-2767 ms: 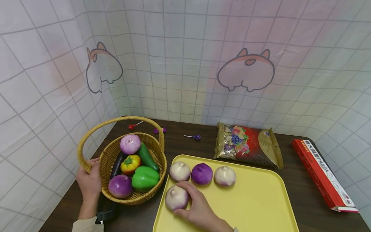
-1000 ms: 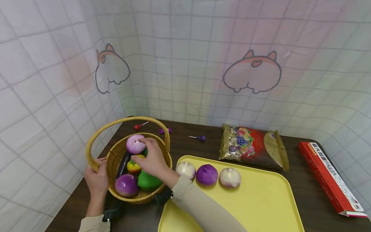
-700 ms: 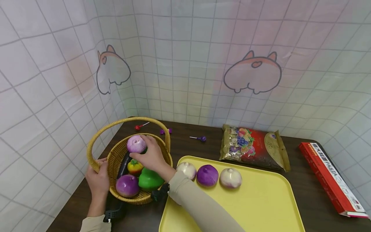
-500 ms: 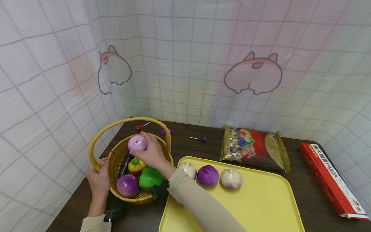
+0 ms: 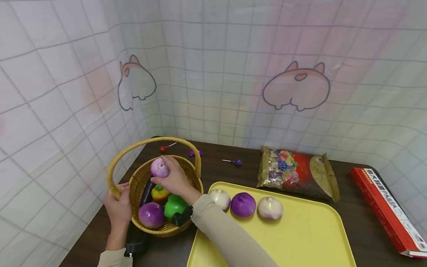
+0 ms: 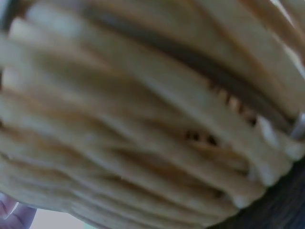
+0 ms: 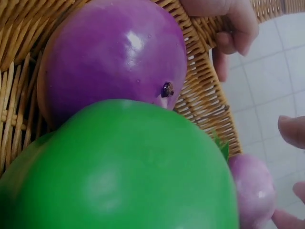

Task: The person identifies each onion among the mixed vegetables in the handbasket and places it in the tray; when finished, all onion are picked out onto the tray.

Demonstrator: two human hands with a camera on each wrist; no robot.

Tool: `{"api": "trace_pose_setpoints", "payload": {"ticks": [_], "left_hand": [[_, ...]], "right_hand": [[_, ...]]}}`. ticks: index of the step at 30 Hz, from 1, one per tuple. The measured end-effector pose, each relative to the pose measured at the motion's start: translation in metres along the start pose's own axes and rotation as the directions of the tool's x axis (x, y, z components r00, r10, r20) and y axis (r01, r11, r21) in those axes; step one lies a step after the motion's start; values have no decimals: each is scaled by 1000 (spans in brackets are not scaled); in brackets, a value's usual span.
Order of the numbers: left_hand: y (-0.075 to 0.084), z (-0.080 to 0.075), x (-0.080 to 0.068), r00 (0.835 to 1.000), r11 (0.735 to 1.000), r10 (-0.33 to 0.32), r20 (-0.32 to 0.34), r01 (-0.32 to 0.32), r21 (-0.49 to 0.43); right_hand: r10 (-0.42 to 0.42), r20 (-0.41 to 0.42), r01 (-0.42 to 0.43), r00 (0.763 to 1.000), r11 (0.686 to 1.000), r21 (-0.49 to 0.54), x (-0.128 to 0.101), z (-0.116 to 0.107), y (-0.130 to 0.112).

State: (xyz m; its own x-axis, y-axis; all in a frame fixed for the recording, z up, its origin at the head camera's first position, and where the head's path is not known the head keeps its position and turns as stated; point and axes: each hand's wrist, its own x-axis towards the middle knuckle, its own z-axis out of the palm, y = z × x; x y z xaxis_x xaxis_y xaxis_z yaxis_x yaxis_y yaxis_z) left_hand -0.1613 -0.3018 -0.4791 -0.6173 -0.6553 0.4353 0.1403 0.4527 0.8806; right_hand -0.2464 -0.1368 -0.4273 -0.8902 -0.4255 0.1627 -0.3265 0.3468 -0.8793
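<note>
A round wicker basket [image 5: 199, 187] with a tall hoop handle stands at the left. My left hand [image 5: 119, 207] holds its left side at the foot of the handle; woven wicker fills the left wrist view. Inside, my right hand [image 5: 175, 180] has thumb and fingers around a light purple onion [image 5: 159, 168] at the back. Also in the basket are a dark eggplant [image 5: 146, 193], a yellow-red pepper [image 5: 159, 193], a green bell pepper [image 7: 128, 171] and a purple onion [image 7: 114, 57]. Behind my right hand the cucumber is hidden.
A yellow tray [image 5: 310, 230] carries a row of two white bulbs [image 5: 270, 208] and a purple onion [image 5: 243, 204]; my right sleeve crosses it. Behind lie a candy bag [image 5: 300, 172], lollipops [image 5: 237, 162] and a wrapped candy [image 5: 195, 152]. A red pasta box [image 5: 388, 211] lies at right.
My right hand has left a white bulb on the tray and moved left into the basket, onto the light purple onion. That onion has tilted slightly. My left hand stays on the basket.
</note>
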Motion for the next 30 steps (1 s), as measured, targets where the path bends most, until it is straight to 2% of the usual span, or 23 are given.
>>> {"api": "trace_pose_setpoints", "payload": {"ticks": [4,7,11,15,19,30], "left_hand": [[2,2,0,1000,1000,-4,-3,4,6],[1,3,1,1000,1000,-2,-6,2,1],[1,2,1,1000,1000,3,-14,-3,-9],[0,1,1,1000,1000,6,-14,-6,-9],[0,1,0,1000,1000,11,-12,-11,-7],[1,2,1,999,1000,27,-17,-28,-7]], "right_hand": [[12,-46,-10,999,999,49,4,4,6],[45,-51,-41,998,996,75,6,7,10],[67,6,-67,998,997,24,7,9,11],[40,80,-36,996,998,-50,8,11,10],[25,108,-17,994,997,-78,9,13,12],[54,45,-55,998,998,26,7,12,10]]}}
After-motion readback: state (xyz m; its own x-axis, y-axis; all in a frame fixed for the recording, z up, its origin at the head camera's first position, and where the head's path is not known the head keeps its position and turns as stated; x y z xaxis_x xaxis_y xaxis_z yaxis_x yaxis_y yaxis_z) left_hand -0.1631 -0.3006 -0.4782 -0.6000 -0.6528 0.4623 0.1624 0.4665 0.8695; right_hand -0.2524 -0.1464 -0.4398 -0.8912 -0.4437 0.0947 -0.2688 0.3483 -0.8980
